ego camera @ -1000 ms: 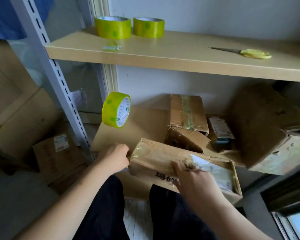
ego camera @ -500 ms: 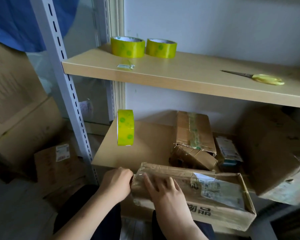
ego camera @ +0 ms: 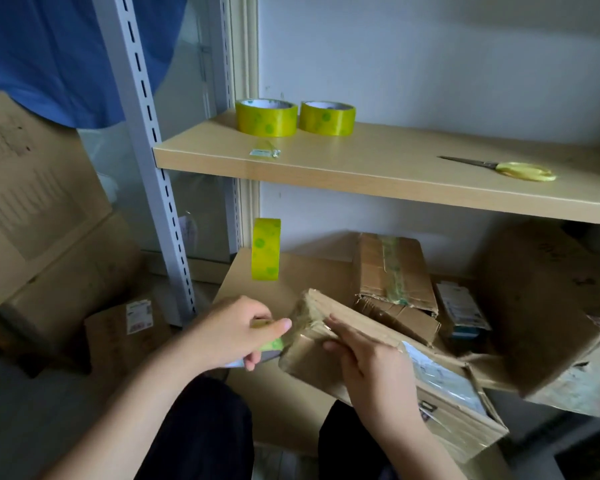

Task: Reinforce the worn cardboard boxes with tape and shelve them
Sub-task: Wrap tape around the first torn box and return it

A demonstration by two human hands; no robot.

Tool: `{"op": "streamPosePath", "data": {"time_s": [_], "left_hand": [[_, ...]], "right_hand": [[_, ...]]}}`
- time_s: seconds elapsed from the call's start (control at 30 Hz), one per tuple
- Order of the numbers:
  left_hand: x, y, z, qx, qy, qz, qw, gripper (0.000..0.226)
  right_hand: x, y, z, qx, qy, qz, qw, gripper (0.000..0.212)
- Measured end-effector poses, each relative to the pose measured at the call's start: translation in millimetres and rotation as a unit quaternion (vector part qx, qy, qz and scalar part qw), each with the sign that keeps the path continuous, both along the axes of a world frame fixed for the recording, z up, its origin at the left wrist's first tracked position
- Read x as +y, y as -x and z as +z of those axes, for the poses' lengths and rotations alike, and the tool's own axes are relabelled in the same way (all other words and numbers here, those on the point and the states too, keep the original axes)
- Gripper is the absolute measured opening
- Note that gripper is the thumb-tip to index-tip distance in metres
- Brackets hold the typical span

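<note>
Your left hand [ego camera: 236,336] pinches tape end just left of box [ego camera: 378,358] corner; right hand [ego camera: 368,368] flat on box top, fingers straight; box runs rightward.

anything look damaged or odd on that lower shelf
Yes. The big box at the right sits tilted with its lower front corner torn and scuffed. The upright box behind has a crushed, split bottom end. A tape roll stands on edge rather than flat.
</note>
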State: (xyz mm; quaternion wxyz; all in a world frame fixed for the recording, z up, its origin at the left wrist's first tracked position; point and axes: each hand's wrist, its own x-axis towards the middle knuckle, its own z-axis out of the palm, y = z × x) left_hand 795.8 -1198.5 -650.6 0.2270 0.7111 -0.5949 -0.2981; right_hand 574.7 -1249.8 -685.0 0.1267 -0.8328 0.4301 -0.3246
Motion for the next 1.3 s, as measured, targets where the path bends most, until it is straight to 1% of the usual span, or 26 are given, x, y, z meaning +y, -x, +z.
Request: {"op": "streamPosePath", "data": {"time_s": [0.07,0.1,0.17,0.23,0.3,0.4,0.47,0.5,0.57,0.67,0.73,0.8,0.9,1.03,1.1,1.23,1.27,1.3], "left_hand": [[10.8,-4.4,30.4,0.037,-0.018,-0.063,0.997,0.049],[16.6,-5.2,44.1,0.067,-0.020,-0.082,0.994,0.049],[28.4,-1.9,68.2,0.128,-0.001,-0.104,0.986,0.049],[36.9,0.1,90.7,0.178,0.045,-0.100,0.978,0.045],[42.2,0.2,113.7,0.234,0.103,-0.078,0.964,0.040],[45.2,-0.3,145.9,0.308,0.182,-0.040,0.933,0.030],[45.3,3.1,163.4,0.335,0.215,-0.026,0.917,0.032],[46.5,5.5,170.2,0.340,0.220,-0.014,0.914,0.036],[50.7,10.7,179.8,0.318,0.217,0.018,0.923,0.042],[62.0,18.0,183.4,0.266,0.211,0.068,0.938,0.029],[67.9,19.8,181.0,0.243,0.208,0.095,0.943,0.030],[73.4,19.0,177.0,0.219,0.188,0.131,0.948,0.032],[84.8,13.6,175.0,0.214,0.174,0.163,0.947,0.033],[99.3,4.9,167.6,0.134,0.159,0.161,0.965,0.049],[102.5,7.0,156.3,0.143,0.139,0.169,0.965,0.052],[96.9,17.9,128.9,0.185,0.131,0.177,0.958,0.046],[93.7,18.8,124.2,0.211,0.130,0.178,0.952,0.047],[90.8,18.0,120.7,0.238,0.126,0.174,0.947,0.055]], "right_hand": [[4.6,9.4,12.5,-0.053,0.004,0.004,0.999,0.026],[7.0,13.0,19.2,-0.080,-0.004,0.006,0.997,0.026],[10.8,20.2,31.4,-0.126,-0.002,0.012,0.992,0.019],[12.4,24.4,43.6,-0.158,0.008,0.011,0.987,0.013],[10.8,24.9,56.3,-0.214,-0.007,0.022,0.977,0.017],[10.7,20.2,77.7,-0.309,-0.050,0.063,0.948,0.018],[13.5,13.4,89.3,-0.356,-0.071,0.082,0.928,0.016],[15.8,10.2,91.4,-0.369,-0.077,0.087,0.922,0.014],[21.7,3.0,90.1,-0.387,-0.087,0.084,0.914,0.015],[32.9,-10.1,77.6,-0.407,-0.127,0.077,0.901,0.018],[39.2,-18.6,65.8,-0.412,-0.147,0.072,0.897,0.018],[44.4,-27.3,56.5,-0.413,-0.158,0.061,0.895,0.024],[45.7,-37.7,52.1,-0.407,-0.144,0.045,0.901,0.029],[37.0,-47.9,50.4,-0.401,-0.142,0.040,0.904,0.030],[34.0,-50.5,48.2,-0.398,-0.146,0.036,0.905,0.029],[24.4,-49.6,50.2,-0.403,-0.185,0.044,0.895,0.032],[21.6,-46.7,52.3,-0.404,-0.206,0.052,0.890,0.033],[19.1,-42.6,54.9,-0.406,-0.229,0.065,0.882,0.032]]}}
